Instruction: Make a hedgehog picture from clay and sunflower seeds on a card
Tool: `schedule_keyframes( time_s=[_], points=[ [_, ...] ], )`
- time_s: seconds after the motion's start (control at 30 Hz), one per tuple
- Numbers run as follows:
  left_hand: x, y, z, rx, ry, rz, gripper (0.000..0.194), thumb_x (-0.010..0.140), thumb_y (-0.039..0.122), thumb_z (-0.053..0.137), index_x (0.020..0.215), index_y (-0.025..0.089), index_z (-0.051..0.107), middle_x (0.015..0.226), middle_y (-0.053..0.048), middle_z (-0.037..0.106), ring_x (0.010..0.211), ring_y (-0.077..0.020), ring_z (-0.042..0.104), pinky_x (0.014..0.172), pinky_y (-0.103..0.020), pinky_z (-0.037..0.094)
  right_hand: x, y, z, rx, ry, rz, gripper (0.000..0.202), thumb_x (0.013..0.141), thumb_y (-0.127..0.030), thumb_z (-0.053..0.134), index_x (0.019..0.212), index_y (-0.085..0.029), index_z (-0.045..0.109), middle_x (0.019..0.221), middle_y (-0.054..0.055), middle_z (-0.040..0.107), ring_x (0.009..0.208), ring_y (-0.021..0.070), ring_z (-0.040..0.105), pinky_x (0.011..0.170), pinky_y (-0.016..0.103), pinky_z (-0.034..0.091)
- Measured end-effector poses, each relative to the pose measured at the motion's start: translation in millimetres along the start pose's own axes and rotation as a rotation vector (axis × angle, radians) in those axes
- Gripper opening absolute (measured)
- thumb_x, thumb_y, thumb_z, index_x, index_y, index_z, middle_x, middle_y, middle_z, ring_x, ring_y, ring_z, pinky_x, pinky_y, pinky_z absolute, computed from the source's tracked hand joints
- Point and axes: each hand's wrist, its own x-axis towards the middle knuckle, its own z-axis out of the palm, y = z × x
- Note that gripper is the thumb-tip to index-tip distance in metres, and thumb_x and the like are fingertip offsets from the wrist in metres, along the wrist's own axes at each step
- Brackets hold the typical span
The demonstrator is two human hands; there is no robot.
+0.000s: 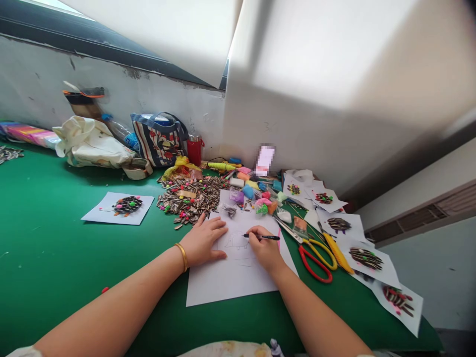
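A white sheet of paper [226, 285] lies in front of me on the green table, with a thin line drawing of a hedgehog-like animal [237, 240] on it. My left hand [204, 242] rests flat on the sheet's left side, fingers spread, a gold bangle at the wrist. Pinched in my right hand [263, 250] is a black pen [268, 237], its tip at the drawing's upper right. Scissors [310, 250] with red and yellow handles lie just right of that hand, beside a yellow utility knife [337, 253].
Sunflower seeds [197, 196] are heaped beyond my left hand, with bagged coloured clay [256, 196] to their right. Finished seed hedgehog cards lie left [122, 207] and along the right edge [366, 259]. Bags [159, 141] and a red flask [195, 150] stand by the wall.
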Motion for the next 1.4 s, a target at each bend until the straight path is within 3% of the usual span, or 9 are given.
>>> schedule_keyframes(
  time_s=[0.2,0.4,1.4],
  points=[
    [0.4,0.6,0.5,0.001,0.006,0.001,0.072,0.072,0.060,0.068,0.134,0.027,0.050,0.141,-0.008,0.049,0.137,-0.0302,0.035,0.116,-0.056,-0.001,-7.2,-2.7,6.7,0.039,-0.111,-0.100,0.016,0.084,-0.027,0.049,0.084,-0.020,0.063,0.078,0.002,0.064,0.071,0.0166,0.057,0.065,0.027,0.044],
    [0.5,0.0,1.6,0.001,0.004,0.000,0.072,0.072,0.060,0.067,0.134,0.027,0.050,0.141,-0.008,0.049,0.137,-0.0305,0.034,0.116,-0.056,-0.002,-8.0,-3.5,9.2,0.039,-0.135,-0.125,0.016,0.084,-0.026,0.049,0.086,-0.020,0.064,0.081,0.002,0.066,0.073,0.0162,0.058,0.067,0.027,0.045],
    [0.3,-0.6,1.2,-0.008,-0.003,-0.001,0.072,0.072,0.061,0.067,0.135,0.028,0.049,0.142,-0.008,0.048,0.137,-0.0307,0.035,0.116,-0.056,-0.002,-5.0,-3.3,5.5,-0.012,-0.061,-0.048,0.016,0.083,-0.028,0.048,0.081,-0.021,0.063,0.074,0.001,0.063,0.067,0.0170,0.056,0.061,0.027,0.043]
  ],
)
